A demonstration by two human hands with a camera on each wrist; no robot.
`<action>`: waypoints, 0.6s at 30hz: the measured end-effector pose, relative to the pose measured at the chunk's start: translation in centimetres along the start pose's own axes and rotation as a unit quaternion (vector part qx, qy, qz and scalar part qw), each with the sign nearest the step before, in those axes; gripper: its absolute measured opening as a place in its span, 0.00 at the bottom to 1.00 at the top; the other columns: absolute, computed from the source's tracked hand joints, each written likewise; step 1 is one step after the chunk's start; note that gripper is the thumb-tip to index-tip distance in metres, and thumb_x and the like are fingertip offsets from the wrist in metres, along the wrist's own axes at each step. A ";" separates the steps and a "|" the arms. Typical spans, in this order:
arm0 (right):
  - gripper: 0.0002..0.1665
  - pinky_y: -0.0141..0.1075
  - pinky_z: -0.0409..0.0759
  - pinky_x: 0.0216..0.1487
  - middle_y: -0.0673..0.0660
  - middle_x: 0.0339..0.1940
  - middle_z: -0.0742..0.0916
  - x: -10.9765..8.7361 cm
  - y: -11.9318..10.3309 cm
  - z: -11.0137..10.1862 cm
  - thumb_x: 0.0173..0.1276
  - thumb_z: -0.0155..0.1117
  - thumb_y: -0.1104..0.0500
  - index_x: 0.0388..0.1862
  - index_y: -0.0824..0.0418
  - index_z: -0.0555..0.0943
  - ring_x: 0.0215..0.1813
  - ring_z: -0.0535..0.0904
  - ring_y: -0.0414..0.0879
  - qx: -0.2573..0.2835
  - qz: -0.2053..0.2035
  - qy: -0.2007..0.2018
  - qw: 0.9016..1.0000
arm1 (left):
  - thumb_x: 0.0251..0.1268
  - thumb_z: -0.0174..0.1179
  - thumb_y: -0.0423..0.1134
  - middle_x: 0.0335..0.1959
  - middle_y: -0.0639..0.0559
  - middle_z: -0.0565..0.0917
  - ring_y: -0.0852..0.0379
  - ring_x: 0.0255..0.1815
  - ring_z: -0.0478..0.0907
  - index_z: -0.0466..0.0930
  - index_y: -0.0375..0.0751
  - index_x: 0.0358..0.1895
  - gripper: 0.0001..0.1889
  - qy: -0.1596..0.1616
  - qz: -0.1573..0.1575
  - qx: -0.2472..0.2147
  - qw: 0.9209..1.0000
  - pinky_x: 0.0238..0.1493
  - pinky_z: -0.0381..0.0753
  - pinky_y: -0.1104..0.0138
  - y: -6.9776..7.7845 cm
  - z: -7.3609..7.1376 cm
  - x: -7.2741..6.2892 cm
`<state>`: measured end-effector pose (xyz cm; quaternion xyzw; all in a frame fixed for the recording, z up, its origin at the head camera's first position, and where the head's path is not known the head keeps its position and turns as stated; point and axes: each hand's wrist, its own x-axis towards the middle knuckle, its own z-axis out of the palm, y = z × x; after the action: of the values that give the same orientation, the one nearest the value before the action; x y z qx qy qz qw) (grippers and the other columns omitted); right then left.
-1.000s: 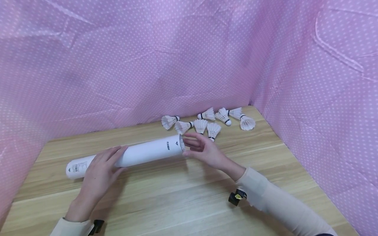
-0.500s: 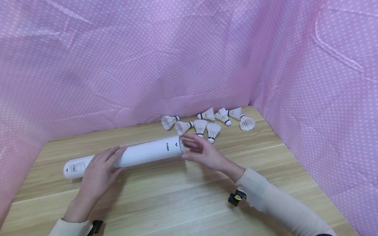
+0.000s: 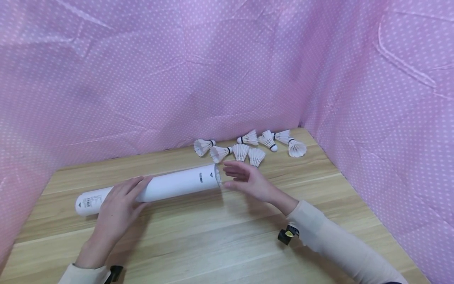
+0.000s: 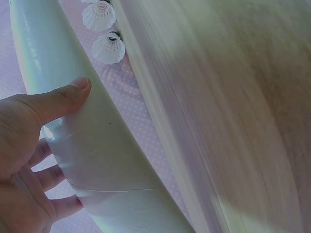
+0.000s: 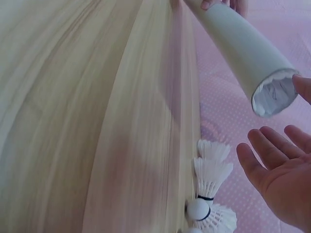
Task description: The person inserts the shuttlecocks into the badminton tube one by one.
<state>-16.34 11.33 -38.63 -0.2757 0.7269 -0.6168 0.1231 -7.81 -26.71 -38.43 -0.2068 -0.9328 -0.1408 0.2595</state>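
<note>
Right hand (image 3: 252, 182) drawn back slightly from white tube (image 3: 181, 184) since earlier frame; fingers spread, gripping nothing, thumb near tube's open end. Left hand (image 3: 118, 207) wrapped round tube, over wooden table (image 3: 213, 244). Eight shuttlecocks (image 3: 249, 138) scattered behind, toward far edge by pink dotted cloth (image 3: 159, 86); right hand partly covers nearest. Right wrist view looks into tube: white feathers (image 5: 273, 94) inside, barely visible from head. Left wrist view: thumb across tube, crease in its wall.
</note>
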 end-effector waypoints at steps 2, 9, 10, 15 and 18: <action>0.35 0.53 0.73 0.69 0.61 0.66 0.80 0.0 0.2 -0.4 0.65 0.73 0.63 0.70 0.63 0.72 0.67 0.75 0.59 -0.009 -0.002 0.004 1.000 | 0.31 0.82 0.27 0.56 0.39 0.80 0.35 0.55 0.76 0.76 0.43 0.66 0.47 -0.001 0.001 0.002 1.000 0.61 0.72 0.43 -0.1 0.0 -0.1; 0.26 0.58 0.75 0.66 0.64 0.61 0.83 0.2 0.8 -2.1 0.65 0.69 0.70 0.62 0.71 0.76 0.63 0.77 0.64 -0.023 -0.016 0.035 0.999 | 0.31 0.82 0.27 0.57 0.39 0.81 0.35 0.55 0.76 0.76 0.43 0.66 0.47 -0.001 0.000 0.004 1.000 0.61 0.72 0.43 -0.2 -0.1 -0.2; 0.25 0.59 0.75 0.65 0.65 0.60 0.82 0.3 0.9 -2.5 0.65 0.68 0.71 0.61 0.72 0.76 0.63 0.77 0.65 -0.020 -0.016 0.041 0.999 | 0.31 0.82 0.27 0.57 0.39 0.81 0.35 0.55 0.77 0.76 0.43 0.66 0.47 0.000 0.000 0.004 1.000 0.61 0.72 0.43 -0.2 -0.1 -0.2; 0.25 0.55 0.77 0.65 0.69 0.60 0.81 0.4 1.2 -4.3 0.66 0.68 0.71 0.61 0.75 0.75 0.63 0.75 0.66 -0.024 -0.006 0.079 0.997 | 0.31 0.82 0.27 0.57 0.39 0.81 0.35 0.54 0.77 0.76 0.43 0.66 0.47 0.000 -0.003 0.003 1.000 0.60 0.72 0.44 -0.2 -0.1 -0.2; 0.26 0.48 0.78 0.64 0.71 0.61 0.80 0.4 1.7 -5.5 0.66 0.68 0.71 0.62 0.75 0.75 0.64 0.75 0.65 -0.033 0.002 0.101 0.994 | 0.31 0.82 0.27 0.56 0.39 0.81 0.35 0.54 0.77 0.76 0.42 0.66 0.47 -0.001 -0.002 0.004 1.000 0.60 0.72 0.44 -0.2 -0.1 -0.2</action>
<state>-19.94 15.80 -39.03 -0.2142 0.7564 -0.6167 0.0408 -7.66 -27.00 -38.47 -0.2037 -0.9340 -0.1373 0.2595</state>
